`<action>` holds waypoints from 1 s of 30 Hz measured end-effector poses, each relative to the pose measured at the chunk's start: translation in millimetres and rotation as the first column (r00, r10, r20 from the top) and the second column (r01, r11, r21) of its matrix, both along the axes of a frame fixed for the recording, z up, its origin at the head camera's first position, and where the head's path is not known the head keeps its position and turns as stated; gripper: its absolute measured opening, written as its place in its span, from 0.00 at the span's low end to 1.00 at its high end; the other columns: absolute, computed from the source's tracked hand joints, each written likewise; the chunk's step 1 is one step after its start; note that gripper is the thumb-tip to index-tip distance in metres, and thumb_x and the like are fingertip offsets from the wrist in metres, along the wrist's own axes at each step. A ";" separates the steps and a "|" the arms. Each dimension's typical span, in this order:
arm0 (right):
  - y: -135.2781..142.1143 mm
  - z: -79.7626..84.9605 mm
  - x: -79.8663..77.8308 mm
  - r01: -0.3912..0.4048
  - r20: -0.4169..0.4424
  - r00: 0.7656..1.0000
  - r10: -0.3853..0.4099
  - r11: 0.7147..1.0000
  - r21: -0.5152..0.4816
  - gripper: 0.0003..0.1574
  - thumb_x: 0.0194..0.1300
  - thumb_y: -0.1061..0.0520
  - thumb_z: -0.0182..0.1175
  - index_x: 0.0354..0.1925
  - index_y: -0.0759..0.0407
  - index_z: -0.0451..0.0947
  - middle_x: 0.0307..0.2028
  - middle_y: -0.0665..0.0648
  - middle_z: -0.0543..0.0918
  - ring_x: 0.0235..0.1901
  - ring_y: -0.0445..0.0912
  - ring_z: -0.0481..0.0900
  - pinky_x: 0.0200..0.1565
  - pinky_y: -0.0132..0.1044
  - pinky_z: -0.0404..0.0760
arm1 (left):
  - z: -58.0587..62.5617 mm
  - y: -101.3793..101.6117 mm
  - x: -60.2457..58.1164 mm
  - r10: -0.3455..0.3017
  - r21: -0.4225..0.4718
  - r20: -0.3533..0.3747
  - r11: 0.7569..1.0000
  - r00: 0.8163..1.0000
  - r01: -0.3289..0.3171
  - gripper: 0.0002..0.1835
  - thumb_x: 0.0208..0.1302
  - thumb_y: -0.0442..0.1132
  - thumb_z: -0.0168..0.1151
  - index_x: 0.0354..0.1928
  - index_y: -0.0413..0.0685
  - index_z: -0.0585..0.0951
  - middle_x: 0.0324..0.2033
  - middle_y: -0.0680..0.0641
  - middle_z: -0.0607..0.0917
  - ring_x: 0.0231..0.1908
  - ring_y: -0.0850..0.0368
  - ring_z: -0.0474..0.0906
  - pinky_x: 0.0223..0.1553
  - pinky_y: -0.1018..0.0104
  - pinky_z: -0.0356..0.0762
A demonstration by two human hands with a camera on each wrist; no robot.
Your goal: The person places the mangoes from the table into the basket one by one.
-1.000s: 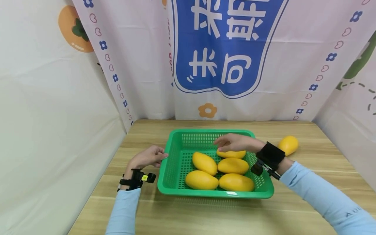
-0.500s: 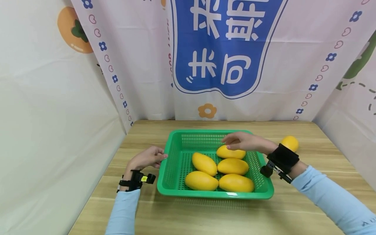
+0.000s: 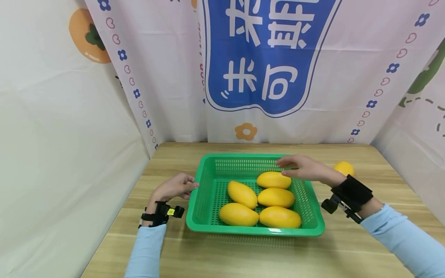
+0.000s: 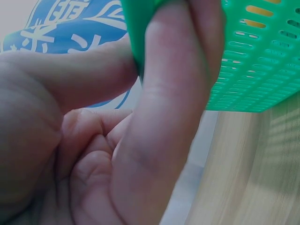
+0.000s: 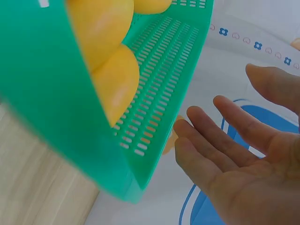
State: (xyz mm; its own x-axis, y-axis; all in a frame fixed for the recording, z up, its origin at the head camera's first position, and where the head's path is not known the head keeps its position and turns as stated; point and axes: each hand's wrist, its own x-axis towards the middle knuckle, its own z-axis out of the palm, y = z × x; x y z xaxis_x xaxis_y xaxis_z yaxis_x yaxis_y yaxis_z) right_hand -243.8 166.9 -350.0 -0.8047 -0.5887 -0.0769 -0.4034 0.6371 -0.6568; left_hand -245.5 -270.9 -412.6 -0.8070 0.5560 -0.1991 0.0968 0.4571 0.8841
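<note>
A green plastic basket (image 3: 255,231) with slotted walls stands on the table, holding several yellow mangoes (image 3: 276,197). My left hand (image 3: 176,186) pinches the basket's left rim between thumb and fingers; the left wrist view shows the green edge (image 4: 136,33) caught there. Over the back right corner of the basket hovers my right hand (image 3: 302,168), just above the rearmost mango (image 3: 273,180). Its fingers are spread and loosely extended, with nothing in them, as the right wrist view also shows of the hand (image 5: 248,159).
A lone mango (image 3: 344,168) lies on the table to the right of the basket, partly behind the right forearm. The wooden table (image 3: 243,258) meets a printed cloth (image 3: 174,96) at its back edge, with pale cloth at both sides.
My right hand has moved to the right, uncovering the rearmost mango, while its forearm hides more of the table at right. The left hand and the basket stay put.
</note>
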 end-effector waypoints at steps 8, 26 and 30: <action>17.4 0.9 1.9 0.033 -0.008 0.999 -0.033 0.999 -0.012 0.30 0.69 0.53 0.58 0.63 0.67 0.67 0.60 0.71 0.74 0.60 0.64 0.70 0.59 0.56 0.72 | -2.2 -0.6 -0.2 0.001 0.016 0.016 1.000 1.000 -0.002 0.15 0.73 0.38 0.50 0.48 0.32 0.79 0.32 0.44 0.86 0.29 0.55 0.83 0.37 0.52 0.85; 52.0 -2.3 4.1 0.092 -0.063 0.994 -0.092 0.996 -0.002 0.31 0.68 0.55 0.58 0.62 0.72 0.66 0.60 0.75 0.72 0.59 0.67 0.69 0.57 0.59 0.73 | -1.6 -1.0 -1.5 -0.005 0.011 0.011 1.000 1.000 0.005 0.14 0.73 0.38 0.51 0.46 0.32 0.79 0.25 0.49 0.82 0.22 0.58 0.75 0.29 0.63 0.83; 61.2 -3.7 2.6 0.118 -0.083 0.990 -0.116 0.993 0.013 0.31 0.68 0.55 0.58 0.62 0.72 0.67 0.59 0.76 0.72 0.58 0.68 0.70 0.56 0.62 0.72 | -1.7 -1.3 -1.2 -0.005 0.011 0.012 1.000 1.000 0.005 0.14 0.73 0.38 0.50 0.46 0.33 0.79 0.26 0.49 0.83 0.23 0.58 0.77 0.33 0.55 0.84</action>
State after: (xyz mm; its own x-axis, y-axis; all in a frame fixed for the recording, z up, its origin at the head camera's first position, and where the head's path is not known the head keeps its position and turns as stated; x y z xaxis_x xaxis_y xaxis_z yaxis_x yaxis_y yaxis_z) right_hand -241.1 228.0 -353.7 -0.8719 -0.4893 -0.0181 -0.3771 0.6946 -0.6126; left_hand -246.7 -272.2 -414.3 -0.8018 0.5624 -0.2021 0.0887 0.4465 0.8904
